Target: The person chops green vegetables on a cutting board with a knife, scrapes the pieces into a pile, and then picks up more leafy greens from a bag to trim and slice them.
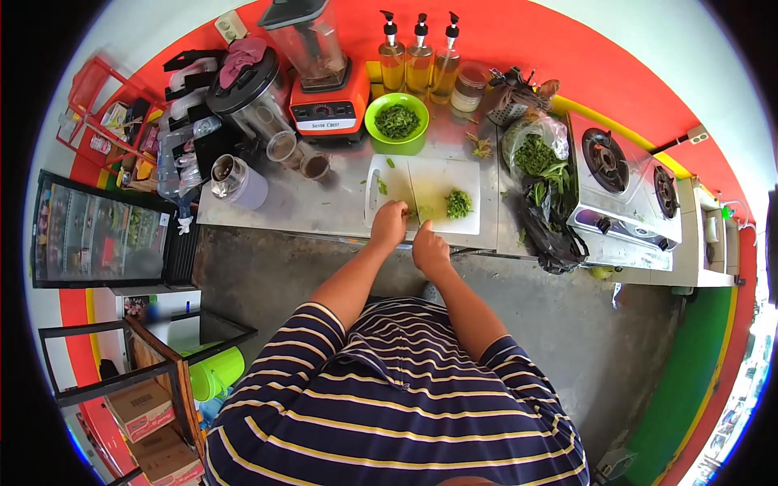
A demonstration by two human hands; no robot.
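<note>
Both hands are at the front edge of a white cutting board (466,174). My left hand (391,226) is closed in a pinch over the board's lower left part; what its fingers hold is too small to tell. Just right of it, my right hand (431,249) is closed at the board's edge, its grip hidden. A thin dark line, perhaps a knife blade, runs up the board from between the hands. Chopped green leaves (459,204) lie in a small pile on the right side of the board. A few green bits (382,186) lie on its left.
Behind the board stands a green bowl (397,146) of chopped greens, beside a red blender (327,109). Pump bottles (419,66) line the wall. Right are a bag of leafy greens (536,154) and a gas stove (624,186). Cups (314,166) and a steel container (263,101) stand left.
</note>
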